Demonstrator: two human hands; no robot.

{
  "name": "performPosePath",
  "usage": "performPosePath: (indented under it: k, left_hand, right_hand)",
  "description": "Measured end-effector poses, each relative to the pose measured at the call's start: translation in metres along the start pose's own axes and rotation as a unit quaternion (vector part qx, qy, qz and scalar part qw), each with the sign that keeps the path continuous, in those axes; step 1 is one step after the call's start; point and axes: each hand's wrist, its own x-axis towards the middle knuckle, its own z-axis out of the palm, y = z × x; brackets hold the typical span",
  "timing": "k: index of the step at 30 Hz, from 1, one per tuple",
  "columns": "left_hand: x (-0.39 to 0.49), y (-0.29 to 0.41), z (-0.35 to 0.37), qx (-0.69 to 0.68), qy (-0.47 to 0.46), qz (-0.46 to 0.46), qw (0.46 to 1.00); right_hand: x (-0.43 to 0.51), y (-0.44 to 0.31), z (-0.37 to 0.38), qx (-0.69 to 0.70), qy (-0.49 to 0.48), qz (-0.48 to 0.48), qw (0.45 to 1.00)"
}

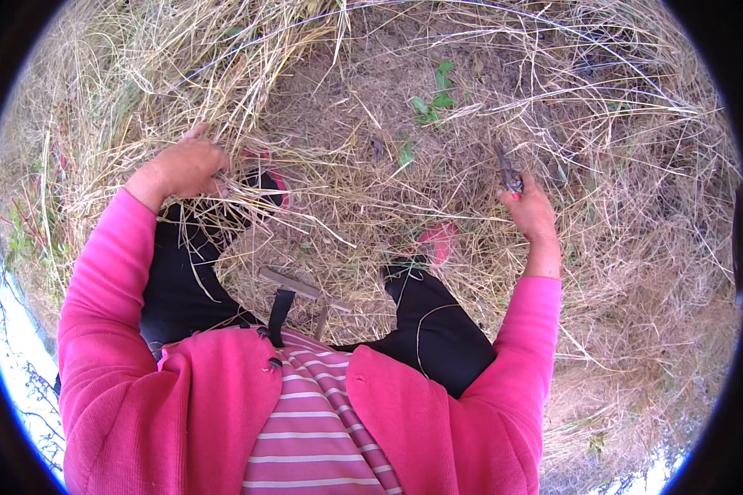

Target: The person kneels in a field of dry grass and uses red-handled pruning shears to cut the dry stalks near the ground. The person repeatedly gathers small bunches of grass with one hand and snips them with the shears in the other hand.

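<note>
My left hand (189,166) is curled over a bunch of dry grass stalks (247,197), whose loose ends spread across my knee and shoe. Pruning shears (506,172) with dark blades and a bit of red at the handle are in my right hand (531,209). Their blades point away from me, above the dry grass on the ground. Whether the blades are apart is too small to tell. A wide stretch of straw-strewn ground (347,179) separates my two hands.
Tall dry grass (241,68) stands at the upper left, and long stalks (582,99) arch across the upper right. A small green leafy plant (436,102) grows ahead. My red shoes (439,242) are partly covered by straw. Narrow wooden pieces (291,284) lie between my legs.
</note>
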Motion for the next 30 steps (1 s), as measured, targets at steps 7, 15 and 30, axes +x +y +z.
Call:
performPosePath:
  k: [7,15,30]
  left_hand:
    - [0.000,0.006,-0.011,-0.015,-0.040,-0.023,0.999]
    - [0.000,0.005,-0.006,-0.012,-0.033,-0.027,0.999]
    - [-0.004,0.004,-0.006,-0.024,-0.001,-0.007,1.000]
  right_hand:
    - [0.003,-0.008,0.006,0.102,-0.051,-0.042,0.993]
    - [0.015,-0.002,-0.043,0.161,0.042,-0.053,0.985]
    - [0.015,0.035,0.068,0.236,-0.225,0.101,0.940]
